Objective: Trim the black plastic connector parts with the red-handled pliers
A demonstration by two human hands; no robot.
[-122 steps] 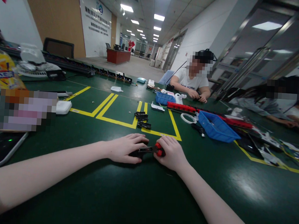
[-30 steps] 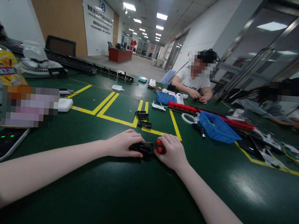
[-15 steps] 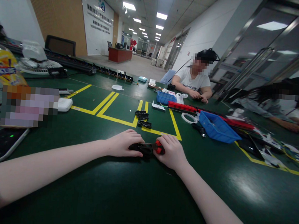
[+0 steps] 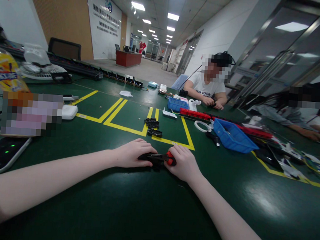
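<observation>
My right hand (image 4: 184,163) is wrapped round the red handles of a pair of pliers (image 4: 170,158). The dark metal jaws point left, towards my other hand. Between the thumb and fingers of my left hand (image 4: 135,153) is a small black part (image 4: 145,157), held low over the green table. Pliers and part meet between my hands; exactly where the jaws touch is too dark to make out. Just beyond lie several black clip-like pieces (image 4: 152,123) in a loose stack, across the yellow tape.
A blue tray (image 4: 234,139) stands to the right, beside a white tape ring (image 4: 202,126) and red strips (image 4: 195,114). On the left are a phone (image 4: 2,156), a white case (image 4: 69,112) and a drink bottle (image 4: 7,71). A co-worker (image 4: 209,85) sits across the table.
Both hands keep nearly the same place and grip, with only a slight shift of the fingers. A second green light shows on the phone screen.
</observation>
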